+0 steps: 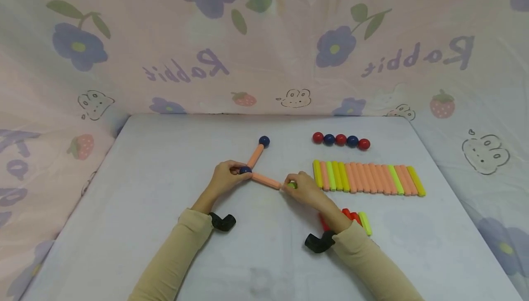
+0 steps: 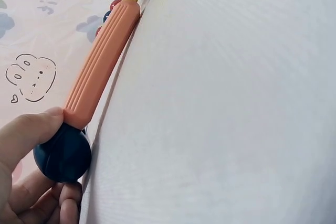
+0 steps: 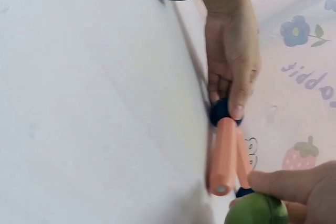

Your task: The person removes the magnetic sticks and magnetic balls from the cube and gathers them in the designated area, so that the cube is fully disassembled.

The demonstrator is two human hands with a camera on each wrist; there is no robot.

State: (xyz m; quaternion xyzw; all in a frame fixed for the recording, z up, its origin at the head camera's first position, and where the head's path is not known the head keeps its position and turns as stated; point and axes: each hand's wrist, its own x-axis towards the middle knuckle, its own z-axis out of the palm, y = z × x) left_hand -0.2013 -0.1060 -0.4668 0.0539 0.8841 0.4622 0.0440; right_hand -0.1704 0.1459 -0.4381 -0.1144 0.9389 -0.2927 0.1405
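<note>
My left hand [image 1: 224,179] grips a dark blue ball [image 1: 245,170] between thumb and fingers, low over the white table. Two orange sticks join this ball. One orange stick [image 1: 255,156] slants away to a second dark blue ball [image 1: 264,141]; the other orange stick [image 1: 267,181] reaches right toward my right hand [image 1: 306,190]. There the thumb and fingers pinch a green ball [image 3: 256,209], partly hidden by them in the head view. A small gap separates the green ball from the stick's end, where a pale metallic disc [image 3: 221,189] shows in the right wrist view.
At the back right, red and dark blue balls [image 1: 340,139] form a row. Nearer lies a row of orange, yellow and green sticks [image 1: 369,178]. Several red sticks and a yellow-green stick [image 1: 365,223] are partly behind the right forearm. A printed cloth [image 1: 264,62] hangs behind the table [image 1: 124,200].
</note>
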